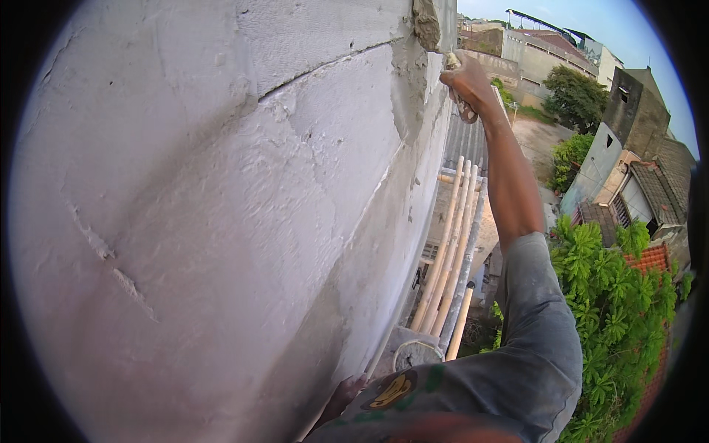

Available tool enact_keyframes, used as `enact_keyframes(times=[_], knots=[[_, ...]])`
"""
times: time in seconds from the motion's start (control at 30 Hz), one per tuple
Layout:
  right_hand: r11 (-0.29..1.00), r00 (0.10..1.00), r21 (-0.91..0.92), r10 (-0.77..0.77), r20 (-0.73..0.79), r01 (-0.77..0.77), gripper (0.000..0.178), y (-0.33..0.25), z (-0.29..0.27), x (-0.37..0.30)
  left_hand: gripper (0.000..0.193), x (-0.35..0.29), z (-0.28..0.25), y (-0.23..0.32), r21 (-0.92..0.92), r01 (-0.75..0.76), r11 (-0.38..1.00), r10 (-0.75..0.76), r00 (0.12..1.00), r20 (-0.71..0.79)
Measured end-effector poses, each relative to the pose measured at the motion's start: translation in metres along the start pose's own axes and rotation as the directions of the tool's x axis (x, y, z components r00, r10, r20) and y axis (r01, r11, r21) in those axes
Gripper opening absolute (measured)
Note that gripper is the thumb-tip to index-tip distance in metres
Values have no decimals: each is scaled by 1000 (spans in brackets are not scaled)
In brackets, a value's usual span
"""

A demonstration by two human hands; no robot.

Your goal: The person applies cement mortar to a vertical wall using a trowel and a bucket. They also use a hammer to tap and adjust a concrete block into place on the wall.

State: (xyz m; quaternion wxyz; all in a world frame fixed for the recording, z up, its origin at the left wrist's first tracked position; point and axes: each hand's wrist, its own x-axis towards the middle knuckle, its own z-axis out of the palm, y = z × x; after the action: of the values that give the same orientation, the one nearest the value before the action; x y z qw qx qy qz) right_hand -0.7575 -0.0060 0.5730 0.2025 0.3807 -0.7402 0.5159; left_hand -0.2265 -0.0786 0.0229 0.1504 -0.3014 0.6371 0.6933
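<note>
High up at the wall's right edge, my right hand (470,80) is closed round the handle of a trowel (452,62). A thick lump of wet grey mortar (426,26) is at the trowel's front end against the wall, so the blade can hardly be made out. Below it, a damp grey patch of mortar (408,92) runs down the pale wall (221,184). My left hand (347,390) shows only in part, low beside the foot of the wall and my shirt. It is dark there, and its fingers are hidden.
Several bamboo poles (447,258) lie side by side below, right of the wall. A round bucket (418,354) of grey mix stands at their near end. Far below are a leafy tree (613,317), tiled roofs (657,188) and a dirt yard (535,144).
</note>
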Motion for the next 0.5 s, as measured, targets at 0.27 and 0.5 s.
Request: enact_keyframes(times=[0.27, 0.5], knots=[[981, 986, -113, -163, -41, 157, 33, -30, 28, -107, 58, 4, 12, 27, 99, -13, 995, 15, 1000, -25], [971, 993, 240, -30, 117, 1, 25, -28, 30, -155, 55, 4, 17, 73, 74, -102, 992, 105, 994, -40]])
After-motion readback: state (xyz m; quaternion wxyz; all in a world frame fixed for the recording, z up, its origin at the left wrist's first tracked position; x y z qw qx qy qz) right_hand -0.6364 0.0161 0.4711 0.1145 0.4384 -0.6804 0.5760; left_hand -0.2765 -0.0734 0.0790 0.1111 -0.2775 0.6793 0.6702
